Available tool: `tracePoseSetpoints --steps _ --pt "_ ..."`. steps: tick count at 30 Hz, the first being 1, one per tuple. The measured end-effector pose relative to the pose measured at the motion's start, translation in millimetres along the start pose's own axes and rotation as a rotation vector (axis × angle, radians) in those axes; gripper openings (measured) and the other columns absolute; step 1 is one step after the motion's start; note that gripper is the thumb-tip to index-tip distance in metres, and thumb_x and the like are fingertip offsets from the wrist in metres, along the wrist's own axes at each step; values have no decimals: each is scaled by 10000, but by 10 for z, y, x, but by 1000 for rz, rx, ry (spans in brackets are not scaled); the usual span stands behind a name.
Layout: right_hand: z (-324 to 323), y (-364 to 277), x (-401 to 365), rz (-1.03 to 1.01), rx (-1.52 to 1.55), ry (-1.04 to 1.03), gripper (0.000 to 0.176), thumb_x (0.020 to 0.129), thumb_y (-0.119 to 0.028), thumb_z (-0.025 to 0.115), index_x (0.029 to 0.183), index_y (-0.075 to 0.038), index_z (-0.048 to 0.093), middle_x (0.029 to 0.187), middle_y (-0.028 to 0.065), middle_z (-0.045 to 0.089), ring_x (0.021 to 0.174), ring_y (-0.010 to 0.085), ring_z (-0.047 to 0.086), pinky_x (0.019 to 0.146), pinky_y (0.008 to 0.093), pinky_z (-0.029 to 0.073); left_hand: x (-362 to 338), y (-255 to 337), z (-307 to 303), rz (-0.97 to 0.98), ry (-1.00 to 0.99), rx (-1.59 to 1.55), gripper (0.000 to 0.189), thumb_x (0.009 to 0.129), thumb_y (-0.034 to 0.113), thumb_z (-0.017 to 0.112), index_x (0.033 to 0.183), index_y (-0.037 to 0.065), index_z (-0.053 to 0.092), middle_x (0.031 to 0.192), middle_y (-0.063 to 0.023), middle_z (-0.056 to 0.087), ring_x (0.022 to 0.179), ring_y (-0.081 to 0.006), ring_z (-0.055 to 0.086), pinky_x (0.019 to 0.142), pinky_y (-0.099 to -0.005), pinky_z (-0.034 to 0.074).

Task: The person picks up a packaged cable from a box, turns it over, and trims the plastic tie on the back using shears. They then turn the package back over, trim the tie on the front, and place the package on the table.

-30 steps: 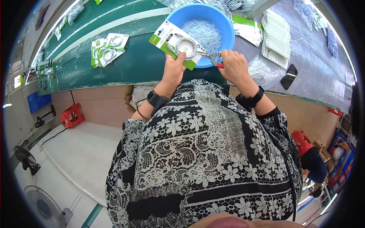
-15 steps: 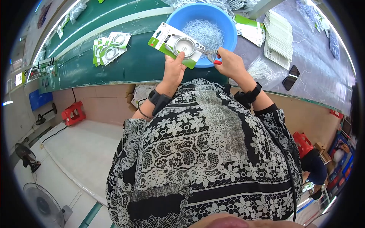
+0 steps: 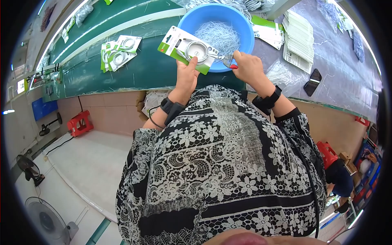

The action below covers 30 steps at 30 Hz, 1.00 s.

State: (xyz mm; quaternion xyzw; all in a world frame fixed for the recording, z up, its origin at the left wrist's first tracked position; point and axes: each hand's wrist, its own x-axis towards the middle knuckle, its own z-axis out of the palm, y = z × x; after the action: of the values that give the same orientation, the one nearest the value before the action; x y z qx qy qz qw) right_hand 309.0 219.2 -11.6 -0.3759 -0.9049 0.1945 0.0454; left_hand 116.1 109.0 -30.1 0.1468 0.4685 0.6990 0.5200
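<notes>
Above the near edge of the bench, my left hand (image 3: 187, 77) grips a white and green cardboard card (image 3: 173, 40), thumb on its front. A coiled white cable (image 3: 187, 52) is fastened to that card. My right hand (image 3: 250, 70) is closed round red-handled cutting pliers (image 3: 227, 60), whose jaws point left at the card's right edge. Whether the jaws touch a tie there is too small to tell. Behind both hands stands a blue basin (image 3: 248, 38) holding a heap of thin clear-white strips (image 3: 218, 36).
More carded cables (image 3: 118, 57) lie on the green bench to the left. To the right are stacked cards (image 3: 300, 38), a plastic bag of white ties (image 3: 281, 75) and a black phone (image 3: 312, 82). A red stool (image 3: 80, 122) stands below left; another person (image 3: 339, 177) is at the lower right.
The card has shifted slightly left in my left hand. The pliers' red handles, seen apart before, now look squeezed closer together, with only one showing.
</notes>
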Motion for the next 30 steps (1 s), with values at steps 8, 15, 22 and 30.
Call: tracePoseSetpoints --steps 8,15,22,30 --pt "219 -206 283 21 652 199 321 697 -111 716 912 -15 498 755 140 549 680 293 552 629 384 453 -44 -8 -20 -98 45 -186 494 935 -33 466 1338 131 232 1327 -118 424 1203 -277 503 971 -480 485" --pt "316 -350 420 -170 554 240 278 710 -77 675 925 -18 508 779 173 576 770 364 581 660 420 459 -44 21 -33 -195 22 -266 442 955 5 447 1349 111 276 1310 -124 453 1194 -281 512 977 -476 480" --pt "270 -354 537 -9 621 94 256 711 -102 664 890 -20 501 755 152 553 695 301 558 630 378 451 -110 100 -452 -89 158 -320 441 946 -14 448 1350 81 302 1301 -117 466 1175 -277 524 950 -450 497" --pt "476 413 854 345 693 -18 429 815 -395 674 1060 -59 570 917 79 580 827 199 565 658 324 471 -1579 572 -2248 56 743 166 458 898 2 535 1325 13 372 1193 -104 524 1044 -222 580 835 -354 519"
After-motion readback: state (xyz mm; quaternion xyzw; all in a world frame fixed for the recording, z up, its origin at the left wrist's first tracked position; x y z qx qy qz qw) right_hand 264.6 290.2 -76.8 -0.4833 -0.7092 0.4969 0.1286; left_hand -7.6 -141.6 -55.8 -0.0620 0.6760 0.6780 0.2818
